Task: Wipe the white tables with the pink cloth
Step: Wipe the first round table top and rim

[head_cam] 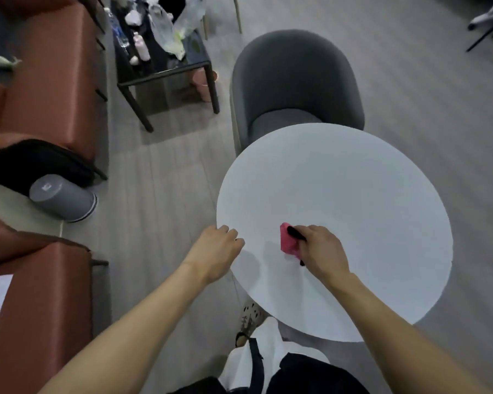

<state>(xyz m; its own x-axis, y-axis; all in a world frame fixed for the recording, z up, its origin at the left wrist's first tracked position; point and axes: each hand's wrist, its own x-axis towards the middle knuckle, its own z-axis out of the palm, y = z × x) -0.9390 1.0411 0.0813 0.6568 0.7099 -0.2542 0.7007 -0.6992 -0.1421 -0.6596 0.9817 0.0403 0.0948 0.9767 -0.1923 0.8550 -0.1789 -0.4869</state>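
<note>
Bare forearms point(143, 317) reach over a round white table point(339, 180), where the right hand point(322, 248) clutches the bunched pink cloth point(287, 241) on the near-left of the top, something dark across its fingers. The left hand point(217, 248) sits at the rim, fingers curled, a clasp impossible to confirm. Steadying there while sweeping overlapping strokes toward the grey chair point(296, 81) looks soundest.

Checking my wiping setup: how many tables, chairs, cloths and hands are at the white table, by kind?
White table: 1
Grey chair: 1
Pink cloth: 1
Hands: 2, left hand and right hand
Total: 5
</note>
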